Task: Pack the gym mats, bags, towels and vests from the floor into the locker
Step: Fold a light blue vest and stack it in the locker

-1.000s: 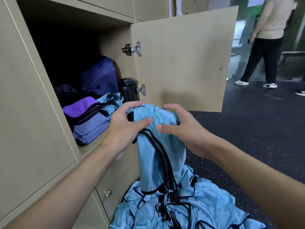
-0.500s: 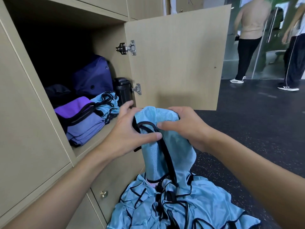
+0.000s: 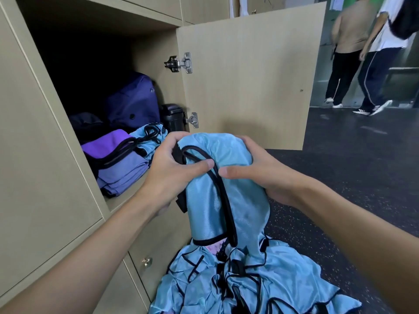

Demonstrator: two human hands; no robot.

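The left hand (image 3: 172,168) and the right hand (image 3: 256,175) are both gripping the folded top of a light-blue mesh vest (image 3: 226,196). The fingers are curling over the back of the fold and the thumbs are pressing on the front, nearly meeting at the black trim cord. The vest is hanging at the centre of the view, and its lower end is reaching down to the heap of matching vests (image 3: 260,284) lying on the floor (image 3: 340,177) at six o'clock. The open locker (image 3: 102,21) is lying at ten o'clock from the hands. A folded blue vest (image 3: 147,137), purple folded cloth (image 3: 120,171), a dark purple bag (image 3: 133,103) and a black container (image 3: 173,116) are already sitting inside. Its door (image 3: 249,75) is standing open at one o'clock.

The vest is looking thin, light and limp, with a slick sheen, so it is likely going to slip and unfold if pinched at one corner. Its loose cords are probably going to snag on the heap below. Holding across the whole fold, with the cords tucked under the thumbs, is seeming the safest grip.
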